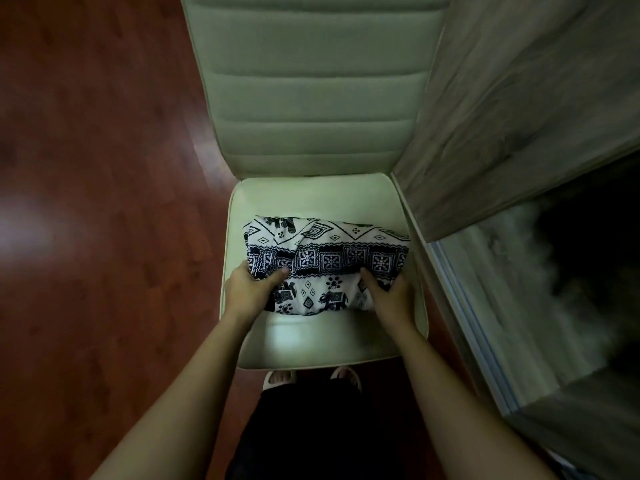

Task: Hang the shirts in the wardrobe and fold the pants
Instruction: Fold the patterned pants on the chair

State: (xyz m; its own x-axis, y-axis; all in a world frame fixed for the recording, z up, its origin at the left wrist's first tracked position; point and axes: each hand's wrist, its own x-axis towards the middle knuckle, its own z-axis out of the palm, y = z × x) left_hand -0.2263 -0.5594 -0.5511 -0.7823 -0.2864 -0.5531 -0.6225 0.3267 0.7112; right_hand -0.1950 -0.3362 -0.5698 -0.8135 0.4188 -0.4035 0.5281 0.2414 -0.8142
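Straight down, head view only. Folded patterned pants (pixel 325 261) lie on the seat of a pale padded chair (pixel 311 195), roughly centred, long side running left to right. Fabric is white with dark blue bands, squares, diamonds and elephant figures. The bundle looks compact, several layers thick, with the near edge well short of the seat's front lip.

Left hand (pixel 251 289) grips the near left corner of the pants: thumb lies on top of the dark band, fingers tucked under the edge. Right hand (pixel 391 296) grips the near right corner the same way, thumb on top, fingers curled round the side of the fabric. Both forearms reach in from the bottom of the frame.

Chair back is ribbed and rises away from the camera. Reddish wood floor (pixel 86 168) shows on the left, with glare. Grey wood-grain panel (pixel 519 116) stands just beside the chair on the right; below it the area is too dark and blurred to read. Light slippers (pixel 280 377) on the person's feet sit at the seat's front edge.
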